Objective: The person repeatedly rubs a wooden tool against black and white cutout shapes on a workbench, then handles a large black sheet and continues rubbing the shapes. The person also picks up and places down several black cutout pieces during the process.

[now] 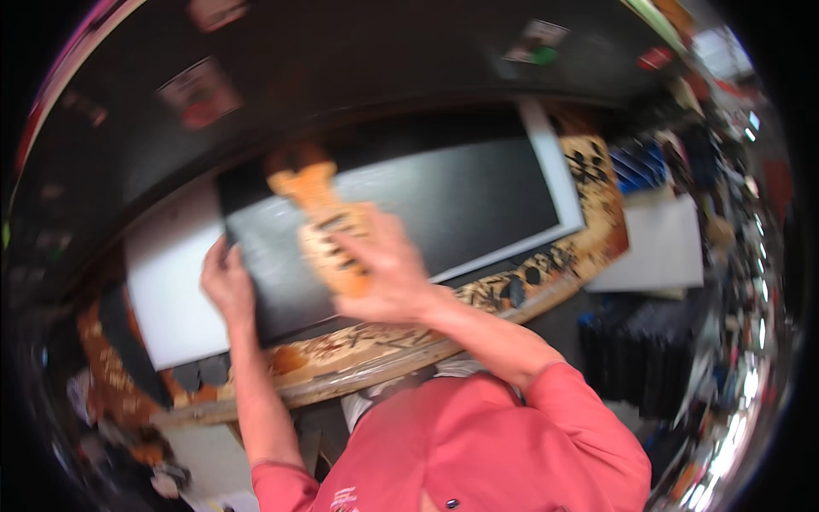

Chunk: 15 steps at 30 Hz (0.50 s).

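Note:
A tan template-like piece with a row of dark slots and a forked far end (336, 246) is in my right hand (393, 275), over a black sheet, perhaps leather (473, 192). The near end of the piece lies against my palm; motion blur hides its material and its underside. At the left edge of the black sheet is my left hand (231, 281), its fingers bent at the edge; whether they grip it I cannot tell. A white board or sheet (176, 275) shows to the left of the black sheet, and a white strip (553, 173) borders it on the right.
The worn wooden bench edge (377, 377) runs close to my body, with small dark cut pieces (515, 291) along it. A dark overhanging panel (384, 57) bears several stickers. White sheets (659, 249) and a stack of black pieces (640, 352) are at the right.

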Tool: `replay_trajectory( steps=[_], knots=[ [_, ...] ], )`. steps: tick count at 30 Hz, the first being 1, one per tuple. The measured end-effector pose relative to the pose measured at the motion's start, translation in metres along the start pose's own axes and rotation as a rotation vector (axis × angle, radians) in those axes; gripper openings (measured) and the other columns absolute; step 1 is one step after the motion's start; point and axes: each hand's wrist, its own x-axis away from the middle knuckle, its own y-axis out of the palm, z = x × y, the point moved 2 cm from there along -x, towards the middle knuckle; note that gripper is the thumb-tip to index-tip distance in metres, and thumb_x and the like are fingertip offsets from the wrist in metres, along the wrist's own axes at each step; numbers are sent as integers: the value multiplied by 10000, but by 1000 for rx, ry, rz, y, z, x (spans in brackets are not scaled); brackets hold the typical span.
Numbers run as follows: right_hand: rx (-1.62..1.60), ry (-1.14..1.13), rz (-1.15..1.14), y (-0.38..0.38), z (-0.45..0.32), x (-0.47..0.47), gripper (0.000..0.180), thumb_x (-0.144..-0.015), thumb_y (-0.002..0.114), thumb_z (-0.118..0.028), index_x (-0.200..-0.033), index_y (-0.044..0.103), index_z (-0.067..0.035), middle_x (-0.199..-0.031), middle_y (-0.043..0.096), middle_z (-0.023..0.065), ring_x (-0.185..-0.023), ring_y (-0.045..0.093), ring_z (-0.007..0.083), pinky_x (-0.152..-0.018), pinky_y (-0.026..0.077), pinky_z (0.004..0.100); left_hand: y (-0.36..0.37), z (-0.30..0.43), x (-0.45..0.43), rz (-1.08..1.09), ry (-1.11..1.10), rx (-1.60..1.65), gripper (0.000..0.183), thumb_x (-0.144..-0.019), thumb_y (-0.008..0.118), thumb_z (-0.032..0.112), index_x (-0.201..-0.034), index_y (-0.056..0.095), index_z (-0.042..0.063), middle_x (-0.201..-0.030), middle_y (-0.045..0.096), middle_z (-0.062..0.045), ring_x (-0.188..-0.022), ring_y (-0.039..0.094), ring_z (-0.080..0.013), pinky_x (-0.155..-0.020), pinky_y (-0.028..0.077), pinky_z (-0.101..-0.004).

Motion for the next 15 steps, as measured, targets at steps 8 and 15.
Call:
replay_trajectory(
  steps=[8, 15],
  knots=[
    [118, 174, 188, -64, 66, -11, 521, -861, 806, -293, -1277, 715, 6, -1342, 682, 248, -1239, 647, 398, -1071, 531, 467, 7, -14, 2, 69, 79, 1, 353, -1039, 690, 154, -1317, 706, -62, -1168, 764, -183, -962, 718, -219, -893, 575, -345],
    [785, 645, 215, -188, 206, 22, 564, -946, 763, -427, -1150, 709, 96, -1221, 670, 309, -1139, 622, 475, -970, 549, 529, 12, -22, -4, 119, 58, -72, 356, -1038, 696, 169, -1310, 710, -59, -1116, 783, -176, -941, 724, -222, -906, 568, -347]
  ],
)
